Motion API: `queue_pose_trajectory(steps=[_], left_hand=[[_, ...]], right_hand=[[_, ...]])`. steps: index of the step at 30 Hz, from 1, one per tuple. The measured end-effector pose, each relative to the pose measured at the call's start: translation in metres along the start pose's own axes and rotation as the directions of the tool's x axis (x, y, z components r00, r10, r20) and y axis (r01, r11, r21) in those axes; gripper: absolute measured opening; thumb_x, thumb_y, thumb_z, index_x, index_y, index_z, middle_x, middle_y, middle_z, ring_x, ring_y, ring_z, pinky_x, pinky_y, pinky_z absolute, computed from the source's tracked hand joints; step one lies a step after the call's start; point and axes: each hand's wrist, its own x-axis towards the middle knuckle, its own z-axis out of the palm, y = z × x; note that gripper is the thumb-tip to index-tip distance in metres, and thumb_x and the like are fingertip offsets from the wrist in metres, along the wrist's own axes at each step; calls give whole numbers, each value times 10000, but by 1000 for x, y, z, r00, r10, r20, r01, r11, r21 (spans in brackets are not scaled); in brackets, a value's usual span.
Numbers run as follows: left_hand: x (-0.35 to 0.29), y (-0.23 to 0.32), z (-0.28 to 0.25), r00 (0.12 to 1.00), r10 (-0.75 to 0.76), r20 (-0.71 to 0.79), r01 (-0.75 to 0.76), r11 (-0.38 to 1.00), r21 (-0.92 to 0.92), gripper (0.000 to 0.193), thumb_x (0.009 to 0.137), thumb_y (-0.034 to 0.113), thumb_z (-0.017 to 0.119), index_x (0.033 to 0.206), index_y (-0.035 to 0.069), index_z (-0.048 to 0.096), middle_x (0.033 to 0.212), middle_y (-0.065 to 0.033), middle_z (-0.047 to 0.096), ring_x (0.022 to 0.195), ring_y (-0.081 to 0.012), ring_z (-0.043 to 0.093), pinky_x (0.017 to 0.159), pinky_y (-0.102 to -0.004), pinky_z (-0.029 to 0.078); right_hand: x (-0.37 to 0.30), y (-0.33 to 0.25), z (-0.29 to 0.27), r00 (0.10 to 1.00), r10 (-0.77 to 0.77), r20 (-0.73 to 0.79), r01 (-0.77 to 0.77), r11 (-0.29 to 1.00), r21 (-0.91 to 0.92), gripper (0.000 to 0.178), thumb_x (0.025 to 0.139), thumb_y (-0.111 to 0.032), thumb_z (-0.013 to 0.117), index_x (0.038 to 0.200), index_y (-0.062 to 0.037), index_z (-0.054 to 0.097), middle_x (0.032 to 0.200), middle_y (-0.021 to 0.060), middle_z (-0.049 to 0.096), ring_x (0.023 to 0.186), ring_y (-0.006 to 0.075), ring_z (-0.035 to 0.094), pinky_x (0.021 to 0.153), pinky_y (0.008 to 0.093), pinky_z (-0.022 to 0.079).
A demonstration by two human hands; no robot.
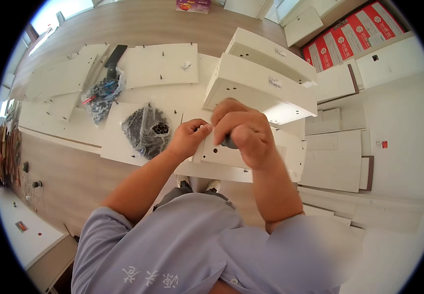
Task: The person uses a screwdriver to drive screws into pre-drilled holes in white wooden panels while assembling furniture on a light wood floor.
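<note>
My right hand (246, 128) is curled round a dark, rounded thing (229, 142), of which only a small part shows below the fingers. Just left of it, my left hand (190, 139) is closed in a pinch, thumb against fingers; whatever lies between the fingertips is hidden. Both hands are above a white panel (231, 155) with drilled holes. Beside my left wrist sits an open clear plastic bag (146, 130) full of small dark fittings.
Another clear bag (102, 100) of mixed fittings lies farther left, by a black strip (116, 56). White panels (173, 66) with upright pegs cover the far left. Two white box-like pieces (251, 88) stand beyond my right hand. More panels (334, 159) lean at the right.
</note>
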Motion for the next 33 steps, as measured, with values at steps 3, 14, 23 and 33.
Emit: queue_pose_trajectory(steps=[3,14,23,33], left_hand=[[4,0,0,949,306,73,-313,940,133,281,1043,282,674,1128,18,718,923,-67,757,855,-133,702,728,-330,554],[-6,-5,4,980,-195,-51,191,978,-79,269,1027,249,692,1076,-11,740,869,-11,703,804,-76,591,717,-270,506],[-3,-3,11,987,-102,-128,108,993,42,270,1032,269,680,1039,3,726,824,6,663,754,-67,550,664,-264,473],[2,-31,7,997,53,-52,-56,996,-70,218,1035,205,653,1091,7,725,841,7,681,780,-73,570,666,-278,481]], right_hand=[[31,4,-11,945,-73,319,-6,970,241,341,918,-284,705,1017,39,753,888,154,671,837,227,644,744,343,499],[-14,-3,17,911,164,-380,-113,982,154,134,950,-58,660,1005,58,700,788,82,679,637,113,587,583,265,476],[-32,-6,7,833,42,-551,-61,998,-17,262,1066,-204,592,976,16,703,792,54,642,659,105,559,600,260,463],[35,17,-45,770,-58,635,-360,782,509,494,951,-278,715,1202,147,687,920,217,761,813,284,747,745,361,577]])
